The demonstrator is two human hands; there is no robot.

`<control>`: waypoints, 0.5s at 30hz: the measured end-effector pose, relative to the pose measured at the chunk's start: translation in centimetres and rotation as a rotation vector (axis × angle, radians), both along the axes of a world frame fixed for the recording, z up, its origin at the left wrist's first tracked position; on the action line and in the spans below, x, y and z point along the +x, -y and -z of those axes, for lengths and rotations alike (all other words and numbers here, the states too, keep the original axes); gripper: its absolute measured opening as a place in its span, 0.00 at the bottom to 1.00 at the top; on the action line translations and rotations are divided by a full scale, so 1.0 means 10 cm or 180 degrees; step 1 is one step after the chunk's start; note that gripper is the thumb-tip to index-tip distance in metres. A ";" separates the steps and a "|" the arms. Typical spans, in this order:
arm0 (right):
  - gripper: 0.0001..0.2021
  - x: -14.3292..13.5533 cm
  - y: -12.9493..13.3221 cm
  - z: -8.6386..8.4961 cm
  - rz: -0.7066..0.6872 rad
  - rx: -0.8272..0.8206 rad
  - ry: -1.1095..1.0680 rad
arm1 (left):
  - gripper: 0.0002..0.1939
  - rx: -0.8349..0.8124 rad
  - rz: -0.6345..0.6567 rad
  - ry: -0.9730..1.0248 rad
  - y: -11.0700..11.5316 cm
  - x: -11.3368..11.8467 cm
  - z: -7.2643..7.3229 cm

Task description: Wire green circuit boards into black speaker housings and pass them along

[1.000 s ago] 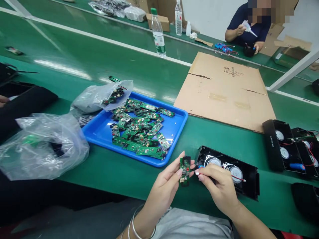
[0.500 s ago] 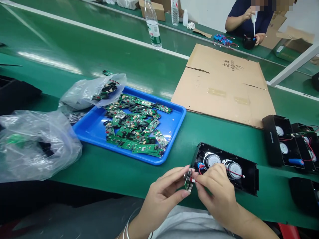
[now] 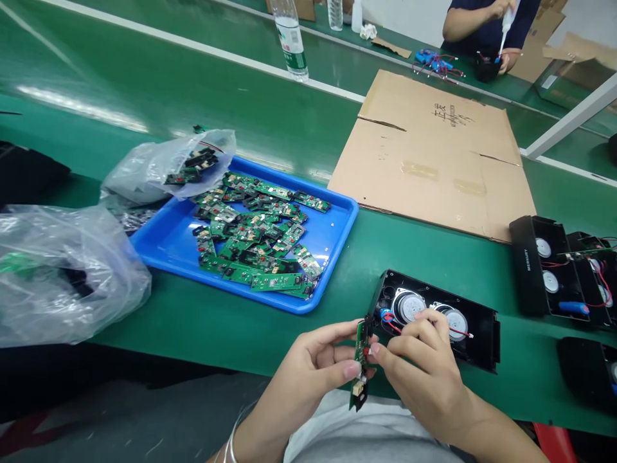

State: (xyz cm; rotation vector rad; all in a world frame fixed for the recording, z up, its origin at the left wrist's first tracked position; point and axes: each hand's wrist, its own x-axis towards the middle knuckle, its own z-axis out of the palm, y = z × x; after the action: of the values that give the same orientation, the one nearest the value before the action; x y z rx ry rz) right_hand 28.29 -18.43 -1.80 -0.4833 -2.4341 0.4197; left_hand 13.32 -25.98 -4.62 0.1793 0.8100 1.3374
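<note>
My left hand [image 3: 322, 360] grips a narrow green circuit board [image 3: 357, 366] by its edges, tilted nearly upright. The board carries black parts and a cream socket near its lower end. My right hand [image 3: 427, 366] is closed in a pinch against the board's face, on a small wire connector [image 3: 371, 351] mostly covered by the fingertips. Just beyond lies an open black speaker housing [image 3: 482, 350] with two round speakers [image 3: 409, 307]. A blue part with red wires [image 3: 387, 315] sits at its left end; those wires run behind my right fingers.
A blue tray [image 3: 159, 247] of several circuit boards lies left, beside plastic bags [image 3: 62, 276]. Flat cardboard [image 3: 434, 167] covers the table's far side, near a water bottle [image 3: 290, 42]. More black housings [image 3: 535, 267] stand right. Across the table, a person [image 3: 475, 29] holds a white tool.
The circuit board has turned in my left hand, so more of its length shows and its lower end points down. My right hand stays close against it. The view has shifted slightly.
</note>
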 end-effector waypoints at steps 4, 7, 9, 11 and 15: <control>0.10 0.05 0.02 0.02 -0.0042 0.0061 0.0078 | 0.18 0.0024 -0.0006 -0.0015 0.02 0.03 -0.01; 0.11 0.07 0.03 0.03 -0.0023 0.0166 0.0115 | 0.19 0.0063 -0.0124 -0.0235 0.02 0.05 -0.04; 0.12 0.08 0.03 0.05 -0.0043 0.0218 0.0084 | 0.18 0.0076 -0.0185 -0.0500 0.01 0.05 -0.08; 0.12 0.09 0.03 0.09 -0.0050 0.0187 -0.0031 | 0.18 0.0116 -0.0140 -0.0750 0.00 0.03 -0.12; 0.10 0.10 0.02 0.17 0.0008 0.0105 -0.0396 | 0.20 0.0203 0.0097 -0.0762 0.02 0.00 -0.14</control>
State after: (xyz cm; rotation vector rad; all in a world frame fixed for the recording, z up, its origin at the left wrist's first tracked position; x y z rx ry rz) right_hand 29.29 -18.62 -3.48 -0.4331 -2.3168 0.3960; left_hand 13.33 -26.17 -3.21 0.4065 0.9616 1.3293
